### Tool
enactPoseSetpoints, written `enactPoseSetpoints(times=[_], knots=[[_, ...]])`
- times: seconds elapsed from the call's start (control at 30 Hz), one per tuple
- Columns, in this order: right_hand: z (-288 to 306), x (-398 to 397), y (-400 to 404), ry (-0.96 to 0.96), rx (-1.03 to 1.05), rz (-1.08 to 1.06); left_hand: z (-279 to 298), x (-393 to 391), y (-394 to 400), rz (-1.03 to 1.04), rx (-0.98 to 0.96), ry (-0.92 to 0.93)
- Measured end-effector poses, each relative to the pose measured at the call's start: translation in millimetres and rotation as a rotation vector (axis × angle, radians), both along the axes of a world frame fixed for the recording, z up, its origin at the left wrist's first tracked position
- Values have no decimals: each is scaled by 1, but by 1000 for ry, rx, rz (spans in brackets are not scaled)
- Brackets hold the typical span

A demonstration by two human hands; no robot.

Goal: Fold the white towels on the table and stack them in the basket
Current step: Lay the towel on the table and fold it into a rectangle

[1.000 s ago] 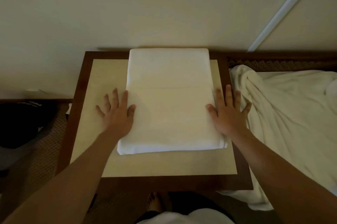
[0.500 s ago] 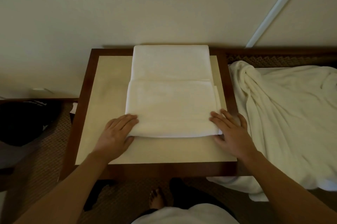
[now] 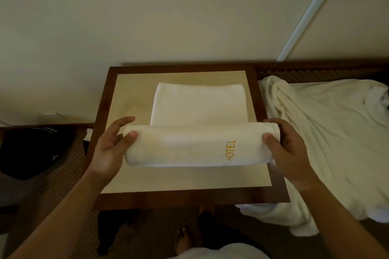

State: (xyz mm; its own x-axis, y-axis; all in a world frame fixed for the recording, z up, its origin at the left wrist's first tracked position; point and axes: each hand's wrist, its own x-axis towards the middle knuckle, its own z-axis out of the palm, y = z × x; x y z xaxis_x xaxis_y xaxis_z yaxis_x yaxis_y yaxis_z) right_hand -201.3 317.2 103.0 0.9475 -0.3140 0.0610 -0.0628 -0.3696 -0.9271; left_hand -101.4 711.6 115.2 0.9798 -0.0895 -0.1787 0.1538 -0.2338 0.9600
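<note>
White towel [image 3: 197, 128] on the table [image 3: 130, 94], near edge lifted, lettered "HOTEL".

A soft, matt terry cloth is seen in the white towel [image 3: 197, 128], with yellow stitched lettering [image 3: 231, 150]. A dark polished wood frame and a smooth pale inlay are shown by the table [image 3: 189, 197]. Right of the table, rumpled cream cloth [image 3: 328, 136] is seen.

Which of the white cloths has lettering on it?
The towel on the table, held at its ends by both hands, shows gold letters "HOTEL". The rumpled white cloth heaped to the right shows no lettering.
</note>
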Motion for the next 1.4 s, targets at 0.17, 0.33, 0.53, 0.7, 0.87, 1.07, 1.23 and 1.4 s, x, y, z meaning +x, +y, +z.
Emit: enactPoseSetpoints(times=[0.17,0.33,0.53,0.7,0.87,1.07,1.23,1.4], knots=[[0,17,2,19,108,-64,8,15,-21,105,106,-19],[-28,79,-7,76,208,-169,-13,86,-52,179,236,-29],[-75,149,-19,240,-15,-243,-65,154,-71,128,300,111],[-83,149,-8,318,-488,-266,-74,127,-71,124,563,39],[-72,150,5,391,-876,81,-84,59,-68,41,867,19],[-88,143,-12,608,-903,82,-96,77,-52,83,807,33],[-75,154,-3,533,-1003,135,-83,66,-50,183,850,-334],[-58,132,14,657,-1008,85,-81,-23,-76,-109,714,-290]])
